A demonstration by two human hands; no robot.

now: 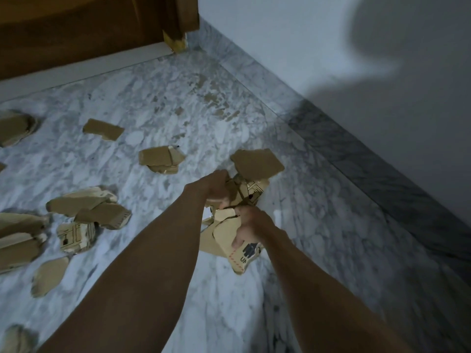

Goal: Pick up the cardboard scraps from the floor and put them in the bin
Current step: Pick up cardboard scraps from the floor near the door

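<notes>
A marble floor (178, 98) in grey and white fills most of the frame. A pale wall (331, 47) takes the upper right, with a dark shadow across it and a marble skirting strip (356, 154) along its foot. A brown wooden door (89, 29) stands in the upper left corner.

Two bare forearms reach from the bottom edge toward the middle of the frame. The left hand (216, 187) has its fingers curled round a bunch of cardboard scraps (244, 194), and the right hand (251, 222) just below it grips a larger printed cardboard piece (229, 240) with black and red markings; the two hands are close together over the same bundle, near the centre right of the frame.

Other cardboard scraps lie loose on the floor: a flat piece (257, 164) just above the hands, a folded one (160, 159) in the middle, a small one (103, 129) further up left, a heap (89, 207) at centre left, a printed piece (75, 234) below it, and more along the left edge (17, 240).
</notes>
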